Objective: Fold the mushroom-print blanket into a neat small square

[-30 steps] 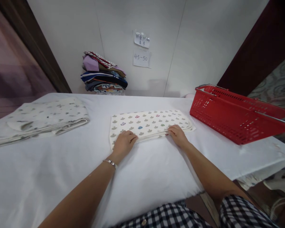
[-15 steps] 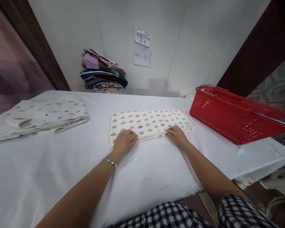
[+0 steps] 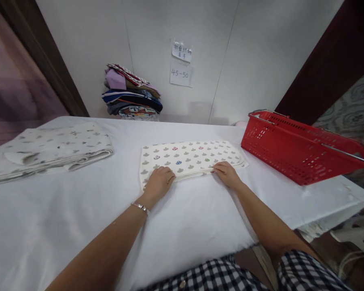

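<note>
White wall panels [image 3: 255, 60] rise behind a table that is spread with a white tablecloth [image 3: 188, 230]. Fixed to the panels are two paper signs, the upper one [image 3: 181, 51] with handwritten characters and the lower one [image 3: 180, 74] reading "45-50". Below and to the left of them, a stack of folded fabrics [image 3: 130, 93] in lilac, blue, black and patterned prints sits beyond the table's far edge, and a pink curtain [image 3: 15, 81] hangs at the far left. Right in front of me, near the middle of the table, lies a cream cloth [image 3: 194, 155] printed with rows of grey motifs and a few in purple, red, blue and green; it is folded into a long, flat, layered strip. My left hand [image 3: 159, 182] is curled nearly closed, thumb and fingers on its near edge toward the left end. My right hand [image 3: 226, 173] pinches the same edge farther right, though the undersides of both grips are hidden. I wear a silver bracelet [image 3: 141, 207] on my left wrist. Well off to my left lies another folded cloth [image 3: 63, 141], white with scattered grey prints. On my right, a red plastic basket [image 3: 285, 149] with metal handles stands near the cream cloth, apart from it.
</note>
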The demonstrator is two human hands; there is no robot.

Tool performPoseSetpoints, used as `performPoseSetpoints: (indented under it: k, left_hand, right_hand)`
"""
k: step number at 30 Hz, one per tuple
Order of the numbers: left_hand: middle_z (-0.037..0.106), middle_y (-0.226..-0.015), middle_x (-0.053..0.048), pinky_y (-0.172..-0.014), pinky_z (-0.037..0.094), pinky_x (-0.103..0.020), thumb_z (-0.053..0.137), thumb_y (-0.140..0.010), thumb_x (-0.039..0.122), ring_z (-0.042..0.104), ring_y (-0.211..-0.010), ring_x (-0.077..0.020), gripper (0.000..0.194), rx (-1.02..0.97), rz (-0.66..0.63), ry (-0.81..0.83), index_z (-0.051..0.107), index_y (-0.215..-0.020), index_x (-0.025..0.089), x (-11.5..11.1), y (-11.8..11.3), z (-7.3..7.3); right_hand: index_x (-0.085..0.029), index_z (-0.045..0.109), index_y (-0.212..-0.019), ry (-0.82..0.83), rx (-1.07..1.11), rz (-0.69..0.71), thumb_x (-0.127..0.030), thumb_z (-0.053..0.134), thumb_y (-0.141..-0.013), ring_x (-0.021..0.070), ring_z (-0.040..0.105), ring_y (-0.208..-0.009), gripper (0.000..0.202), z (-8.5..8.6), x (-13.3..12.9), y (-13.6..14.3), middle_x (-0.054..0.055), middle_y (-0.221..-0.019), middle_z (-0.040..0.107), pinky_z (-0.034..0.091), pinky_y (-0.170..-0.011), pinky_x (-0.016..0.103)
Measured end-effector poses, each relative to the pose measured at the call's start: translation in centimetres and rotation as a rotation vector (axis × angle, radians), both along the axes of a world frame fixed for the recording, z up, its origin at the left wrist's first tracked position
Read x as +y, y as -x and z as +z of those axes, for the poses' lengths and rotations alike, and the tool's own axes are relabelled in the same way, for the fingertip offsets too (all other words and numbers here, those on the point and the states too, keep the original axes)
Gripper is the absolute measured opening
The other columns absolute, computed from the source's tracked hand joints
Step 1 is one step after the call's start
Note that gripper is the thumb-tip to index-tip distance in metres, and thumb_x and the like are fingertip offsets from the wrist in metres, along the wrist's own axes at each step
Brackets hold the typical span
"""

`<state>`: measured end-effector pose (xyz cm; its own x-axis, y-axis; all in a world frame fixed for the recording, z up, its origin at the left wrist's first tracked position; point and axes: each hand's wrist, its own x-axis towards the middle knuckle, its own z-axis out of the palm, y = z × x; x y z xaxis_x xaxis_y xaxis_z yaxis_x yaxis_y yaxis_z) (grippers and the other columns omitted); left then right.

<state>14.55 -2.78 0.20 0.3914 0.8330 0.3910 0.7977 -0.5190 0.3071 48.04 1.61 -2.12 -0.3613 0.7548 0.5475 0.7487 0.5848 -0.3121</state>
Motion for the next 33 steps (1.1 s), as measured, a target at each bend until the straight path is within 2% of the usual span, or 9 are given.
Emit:
performPoseSetpoints:
  k: [3,6,9,15,20,33]
  left_hand:
    - [0.064,-0.086,-0.005,-0.078,0.041,-0.036,0.043,-0.091,0.025,0.053,-0.084,-0.0199,0.025,-0.016,-0.017,0.005,0.064,-0.08,0.019,0.0,0.2,0.0]
    - [0.064,-0.09,-0.005,-0.079,0.043,-0.036,0.046,-0.089,0.027,0.054,-0.086,-0.0202,0.019,-0.029,-0.02,0.006,0.064,-0.088,0.019,0.0,0.3,0.0]
    - [0.063,-0.093,-0.004,-0.079,0.043,-0.037,0.049,-0.087,0.027,0.054,-0.087,-0.0207,0.018,-0.017,-0.012,0.014,0.064,-0.095,0.021,0.1,0.4,-0.1]
    - [0.064,-0.088,-0.004,-0.078,0.043,-0.037,0.045,-0.089,0.027,0.055,-0.084,-0.0198,0.022,-0.012,-0.011,0.016,0.066,-0.089,0.021,0.4,0.4,-0.4]
    - [0.064,-0.088,-0.004,-0.077,0.043,-0.036,0.042,-0.089,0.029,0.055,-0.083,-0.0193,0.024,-0.033,-0.027,-0.022,0.066,-0.088,0.022,0.5,0.6,-0.6]
    - [0.064,-0.088,-0.004,-0.076,0.043,-0.037,0.044,-0.087,0.027,0.054,-0.082,-0.0199,0.023,-0.058,-0.027,0.013,0.066,-0.087,0.022,0.5,0.6,-0.3]
  right_hand:
    - [-0.023,0.071,-0.093,-0.031,0.057,-0.122,-0.027,0.049,-0.088,0.0228,0.058,-0.094,0.023,0.0,0.5,-1.8,0.007,-0.095,0.068,0.046,-0.087,0.041]
    - [-0.022,0.072,-0.09,-0.057,0.14,-0.264,-0.025,0.05,-0.085,0.0237,0.058,-0.093,0.023,-0.1,0.8,-4.0,0.007,-0.094,0.068,0.046,-0.087,0.042]
    - [-0.021,0.072,-0.091,-0.061,0.182,-0.327,-0.023,0.05,-0.082,0.0242,0.057,-0.094,0.023,-0.3,0.8,-5.4,0.007,-0.096,0.068,0.045,-0.088,0.043]
    - [-0.023,0.073,-0.091,-0.036,0.038,-0.223,-0.017,0.051,-0.081,0.0229,0.057,-0.096,0.025,-0.4,1.0,-5.0,0.006,-0.097,0.068,0.044,-0.09,0.041]
    - [-0.022,0.074,-0.092,-0.023,-0.056,-0.203,-0.015,0.052,-0.082,0.0236,0.057,-0.096,0.025,-0.3,1.1,-4.9,0.008,-0.098,0.068,0.044,-0.091,0.041]
    - [-0.022,0.072,-0.091,-0.042,-0.057,-0.17,-0.02,0.05,-0.088,0.0234,0.057,-0.094,0.023,0.2,0.9,-4.5,0.008,-0.095,0.068,0.045,-0.088,0.042]
